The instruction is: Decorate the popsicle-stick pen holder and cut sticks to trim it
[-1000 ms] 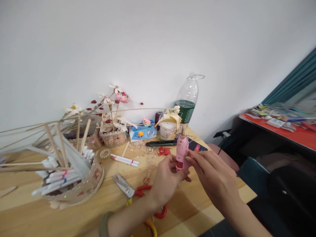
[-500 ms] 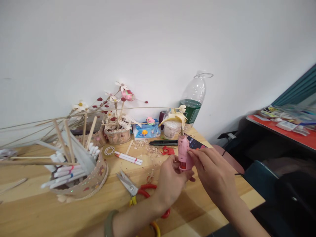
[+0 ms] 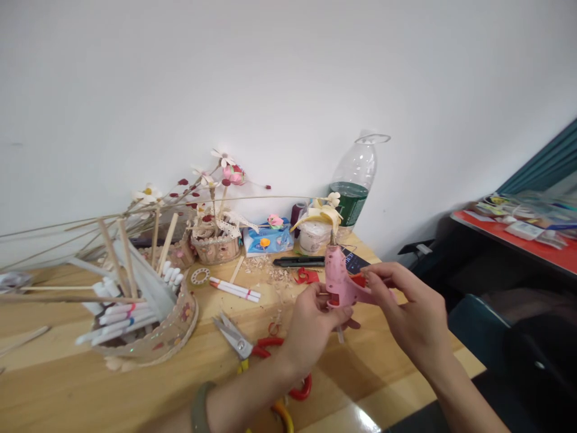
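With the pink glue gun [image 3: 336,270] nozzle-up above the table [image 3: 67,394], we should brace its rear in our left hand's [image 3: 311,328] curled fingers, ease our right hand's [image 3: 408,307] tight pinch near the handle [image 3: 366,295] (can't tell what's gripped), avoiding the metal tip [image 3: 333,239].

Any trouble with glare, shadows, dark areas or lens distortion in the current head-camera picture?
Head view: glare whitens a spot near the front edge of the wooden table; head view: a soft shadow falls below the left hand and right hand; head view: the bottle leans, perhaps from wide-angle stretch; head view: beneath the red table, it is too dark for detail.
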`<state>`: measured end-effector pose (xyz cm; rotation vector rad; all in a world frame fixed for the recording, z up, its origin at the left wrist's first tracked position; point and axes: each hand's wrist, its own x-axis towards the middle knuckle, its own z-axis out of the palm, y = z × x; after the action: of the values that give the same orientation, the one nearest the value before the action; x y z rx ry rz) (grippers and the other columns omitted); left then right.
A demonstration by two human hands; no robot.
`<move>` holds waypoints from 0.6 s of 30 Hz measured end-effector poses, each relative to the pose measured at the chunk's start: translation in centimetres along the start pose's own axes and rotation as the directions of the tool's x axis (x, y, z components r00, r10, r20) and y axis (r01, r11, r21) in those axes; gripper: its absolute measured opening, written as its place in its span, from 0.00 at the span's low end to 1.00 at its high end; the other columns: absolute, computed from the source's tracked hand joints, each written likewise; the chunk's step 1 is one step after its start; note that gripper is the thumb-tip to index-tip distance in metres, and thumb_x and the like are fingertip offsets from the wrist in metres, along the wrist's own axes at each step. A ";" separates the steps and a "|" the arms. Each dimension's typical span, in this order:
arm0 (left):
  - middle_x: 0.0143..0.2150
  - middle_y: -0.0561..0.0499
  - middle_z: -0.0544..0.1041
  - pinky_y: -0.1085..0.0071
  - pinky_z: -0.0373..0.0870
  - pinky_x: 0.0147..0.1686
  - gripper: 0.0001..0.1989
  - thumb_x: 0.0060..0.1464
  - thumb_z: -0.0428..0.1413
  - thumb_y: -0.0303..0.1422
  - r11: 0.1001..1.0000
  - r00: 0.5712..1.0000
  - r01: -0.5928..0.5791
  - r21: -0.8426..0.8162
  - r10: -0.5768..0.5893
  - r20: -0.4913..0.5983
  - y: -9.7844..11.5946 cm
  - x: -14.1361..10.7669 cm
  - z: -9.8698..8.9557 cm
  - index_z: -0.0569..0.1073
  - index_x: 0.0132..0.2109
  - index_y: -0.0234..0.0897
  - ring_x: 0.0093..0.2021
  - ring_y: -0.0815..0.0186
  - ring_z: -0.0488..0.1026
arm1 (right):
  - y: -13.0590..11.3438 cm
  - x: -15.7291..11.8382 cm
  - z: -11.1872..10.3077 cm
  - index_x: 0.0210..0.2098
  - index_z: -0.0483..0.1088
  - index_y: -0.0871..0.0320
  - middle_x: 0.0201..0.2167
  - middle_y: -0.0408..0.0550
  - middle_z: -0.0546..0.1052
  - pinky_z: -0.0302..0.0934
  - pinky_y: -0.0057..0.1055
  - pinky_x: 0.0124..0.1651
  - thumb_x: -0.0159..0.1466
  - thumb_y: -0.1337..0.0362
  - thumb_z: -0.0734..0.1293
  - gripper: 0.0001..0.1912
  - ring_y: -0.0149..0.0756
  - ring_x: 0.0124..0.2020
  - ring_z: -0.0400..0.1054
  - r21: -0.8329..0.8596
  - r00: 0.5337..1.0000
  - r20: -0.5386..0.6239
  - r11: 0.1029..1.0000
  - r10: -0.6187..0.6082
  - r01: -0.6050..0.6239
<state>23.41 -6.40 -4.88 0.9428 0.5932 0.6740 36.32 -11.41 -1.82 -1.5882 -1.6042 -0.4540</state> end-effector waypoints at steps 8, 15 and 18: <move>0.39 0.44 0.75 0.72 0.68 0.31 0.14 0.46 0.58 0.29 1.000 1.000 -0.002 0.016 0.003 -0.022 0.5 0.1 -0.2 0.66 0.40 0.31 0.28 0.68 0.76 | 1.8 -0.7 -1.5 0.20 0.55 0.55 0.15 0.39 0.61 0.51 0.26 0.20 0.62 0.71 0.53 0.14 0.28 0.16 0.56 -0.103 0.991 -0.100 0.990 0.089 -0.100; 0.37 0.44 0.76 0.70 0.68 0.32 0.12 0.44 0.60 0.28 0.977 0.998 -0.013 0.211 0.024 -0.051 3.1 0.9 -0.9 0.67 0.38 0.32 0.35 0.62 0.75 | 1.9 -1.5 -0.8 0.55 0.58 0.58 0.50 0.56 0.69 0.61 0.41 0.49 0.62 0.66 0.59 0.22 0.45 0.50 0.64 -0.149 0.979 0.119 0.971 -0.168 0.185; 0.39 0.43 0.77 0.67 0.69 0.38 0.16 0.42 0.62 0.29 0.952 0.994 -0.102 0.289 0.083 0.078 3.7 0.6 -0.7 0.69 0.40 0.32 0.39 0.61 0.75 | 1.7 -1.8 1.5 0.58 0.54 0.63 0.53 0.62 0.65 0.59 0.49 0.51 0.59 0.65 0.59 0.27 0.51 0.53 0.60 -0.136 0.966 0.215 0.975 -0.144 0.175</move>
<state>22.38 -4.07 -2.12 1.2716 0.6041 0.6468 37.25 -11.24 -4.50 -1.6706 -1.9029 -0.5251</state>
